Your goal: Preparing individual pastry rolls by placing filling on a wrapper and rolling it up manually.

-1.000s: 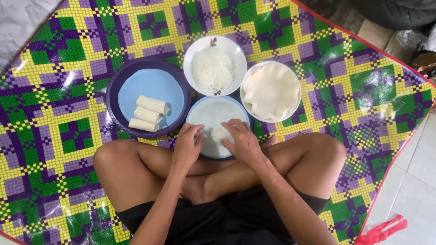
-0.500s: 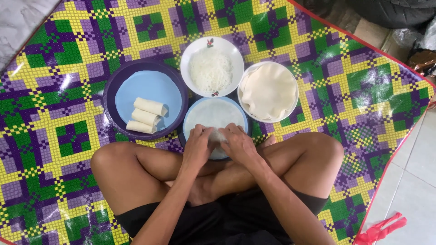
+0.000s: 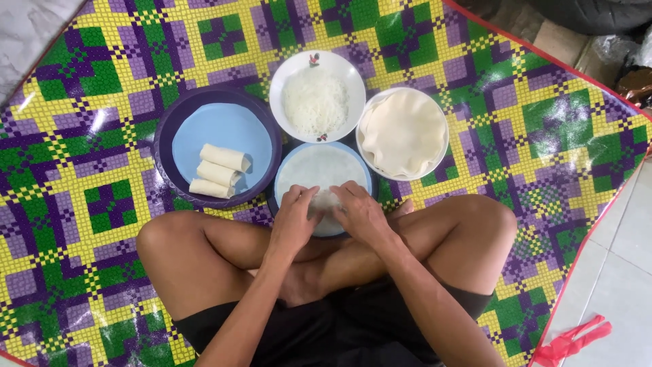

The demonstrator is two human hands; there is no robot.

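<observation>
Checkered woven mat (image 3: 102, 81) fills frame, centre blue plate (image 3: 319, 166) with translucent wrapper, left hand (image 3: 293, 221) and right hand (image 3: 360, 214) curled over its near edge, fingertips pinching wrapper, filling hidden beneath.

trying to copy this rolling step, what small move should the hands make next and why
Probably roll the wrapper's near edge forward. Both the left hand and right hand pinch it over the filling on the translucent wrapper, which lies flat and unrolled beyond the fingers, unlike the three finished rolls.

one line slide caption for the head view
Both hands, left and right, fold a rice paper wrapper beside three finished rolls.
</observation>
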